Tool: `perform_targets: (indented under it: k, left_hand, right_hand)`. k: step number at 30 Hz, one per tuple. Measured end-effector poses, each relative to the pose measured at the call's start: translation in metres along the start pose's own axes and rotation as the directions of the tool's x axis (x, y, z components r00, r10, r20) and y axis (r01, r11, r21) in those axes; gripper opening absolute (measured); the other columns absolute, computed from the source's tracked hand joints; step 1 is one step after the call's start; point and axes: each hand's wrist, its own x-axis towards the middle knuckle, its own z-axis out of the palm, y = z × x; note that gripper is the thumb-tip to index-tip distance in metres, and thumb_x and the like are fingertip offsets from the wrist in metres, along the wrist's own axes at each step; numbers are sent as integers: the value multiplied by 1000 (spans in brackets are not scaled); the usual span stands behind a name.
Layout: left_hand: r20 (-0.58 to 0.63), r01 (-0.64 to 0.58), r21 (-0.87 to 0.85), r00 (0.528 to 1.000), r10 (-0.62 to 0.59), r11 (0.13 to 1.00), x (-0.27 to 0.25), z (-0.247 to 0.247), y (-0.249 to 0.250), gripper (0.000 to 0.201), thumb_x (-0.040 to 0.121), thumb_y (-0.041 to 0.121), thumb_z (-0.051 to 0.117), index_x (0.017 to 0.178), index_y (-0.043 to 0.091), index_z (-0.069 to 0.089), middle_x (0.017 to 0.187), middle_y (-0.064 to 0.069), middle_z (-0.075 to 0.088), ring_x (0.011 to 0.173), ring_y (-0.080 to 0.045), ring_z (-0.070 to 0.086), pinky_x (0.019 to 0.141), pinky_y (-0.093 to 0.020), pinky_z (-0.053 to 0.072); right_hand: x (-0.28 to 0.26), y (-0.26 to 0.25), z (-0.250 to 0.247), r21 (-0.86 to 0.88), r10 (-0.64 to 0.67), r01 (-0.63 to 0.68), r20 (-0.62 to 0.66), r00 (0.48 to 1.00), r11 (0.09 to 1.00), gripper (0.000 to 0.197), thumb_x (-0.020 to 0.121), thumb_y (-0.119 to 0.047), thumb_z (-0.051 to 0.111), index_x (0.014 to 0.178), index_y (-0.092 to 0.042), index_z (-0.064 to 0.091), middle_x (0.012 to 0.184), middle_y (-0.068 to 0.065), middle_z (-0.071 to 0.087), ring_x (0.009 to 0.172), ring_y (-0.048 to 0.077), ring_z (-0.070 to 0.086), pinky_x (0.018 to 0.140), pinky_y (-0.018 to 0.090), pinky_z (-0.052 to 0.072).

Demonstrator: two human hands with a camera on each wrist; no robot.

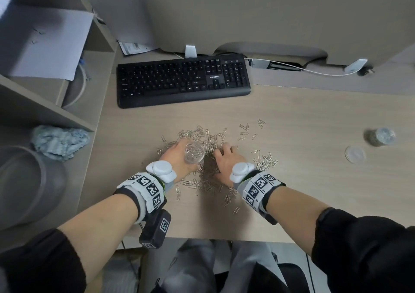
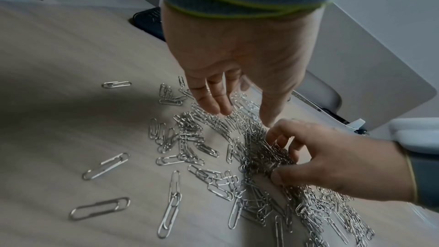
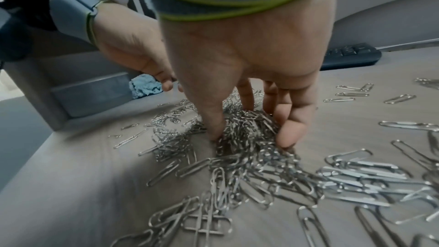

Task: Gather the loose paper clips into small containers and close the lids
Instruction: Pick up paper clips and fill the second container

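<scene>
A heap of silver paper clips (image 1: 208, 173) is spread over the middle of the wooden desk (image 1: 314, 117). My left hand (image 1: 182, 148) holds a small clear container (image 1: 195, 155) at the heap's left edge, with a few clips inside it. In the left wrist view the clear container barely shows between the left hand's fingers (image 2: 213, 99) and thumb. My right hand (image 3: 251, 134) digs into the heap, thumb and fingers curled round a clump of clips (image 3: 247, 119). It lies just right of the container.
At the right of the desk stands a clear container full of clips (image 1: 381, 136), with a loose round lid (image 1: 355, 154) lying in front of it. A black keyboard (image 1: 182, 80) sits behind the heap. A crumpled blue cloth (image 1: 59, 141) lies on the left shelf.
</scene>
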Motion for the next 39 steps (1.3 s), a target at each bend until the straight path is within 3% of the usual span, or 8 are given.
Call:
perform_targets:
  k: [4, 11, 16, 20, 25, 29, 33, 39]
  left_hand:
    - [-15, 18, -17, 1000, -18, 1000, -4, 0, 1, 58, 75, 31, 78, 123, 37, 47, 87, 14, 60, 73, -9, 59, 66, -24, 39]
    - [11, 7, -2, 1000, -7, 1000, -8, 4, 5, 54, 76, 26, 79, 116, 42, 46, 82, 16, 56, 58, 7, 55, 51, -14, 36]
    - [39, -5, 13, 999, 5, 1000, -6, 13, 16, 61, 75, 28, 79, 126, 35, 45, 97, 7, 65, 71, -5, 63, 60, -28, 53]
    - [67, -22, 78, 998, 16, 997, -3, 19, 31, 67, 79, 33, 76, 135, 29, 40, 95, 2, 66, 73, -16, 63, 58, -27, 46]
    - [55, -37, 114, 998, 31, 993, -3, 26, 50, 75, 78, 35, 77, 141, 24, 37, 99, -2, 64, 80, -20, 59, 65, -26, 42]
    - [35, -67, 128, 997, 63, 990, -3, 29, 65, 70, 76, 41, 74, 134, 22, 41, 124, 0, 60, 94, -24, 63, 79, -32, 49]
    - [-2, -37, 117, 999, 38, 992, -3, 27, 77, 65, 69, 41, 77, 120, 20, 43, 112, -3, 62, 88, -27, 62, 77, -41, 53]
    - [-14, -53, 77, 998, 54, 996, -3, 28, 81, 70, 66, 41, 81, 121, 21, 43, 108, -2, 63, 87, -25, 62, 77, -42, 54]
  right_hand:
    - [0, 8, -4, 69, -33, 32, 12, 999, 997, 49, 82, 2, 57, 128, -9, 44, 126, 14, 42, 110, 33, 49, 79, 41, 52]
    - [3, 34, -20, 362, 115, -153, 123, 986, 920, 27, 90, 3, 53, 114, -9, 56, 113, 9, 58, 85, 22, 60, 64, 30, 52]
    - [-5, 50, -34, 882, 290, -379, 298, 909, 280, 16, 86, 11, 60, 90, -4, 64, 90, 14, 64, 63, 27, 69, 77, 49, 60]
    - [-17, 55, -58, 954, 194, -290, 272, 942, 71, 16, 83, 16, 58, 86, 1, 63, 81, 16, 58, 60, 27, 62, 78, 50, 59]
    - [-27, 47, -85, 979, 155, -148, 127, 980, 139, 24, 84, 17, 55, 79, -5, 60, 75, 12, 52, 59, 28, 56, 61, 40, 59]
    - [-28, 36, -93, 924, 134, -52, 1, 991, 378, 30, 79, 14, 58, 74, -15, 63, 73, 6, 59, 60, 28, 63, 74, 51, 60]
    - [-34, 27, -101, 743, 51, 75, -145, 988, 665, 24, 79, 3, 59, 87, -16, 71, 82, -3, 66, 81, 19, 63, 79, 31, 55]
    - [-46, 26, -107, 833, 14, 71, -94, 995, 549, 33, 84, 13, 47, 87, -12, 67, 84, 5, 65, 75, 22, 64, 71, 42, 61]
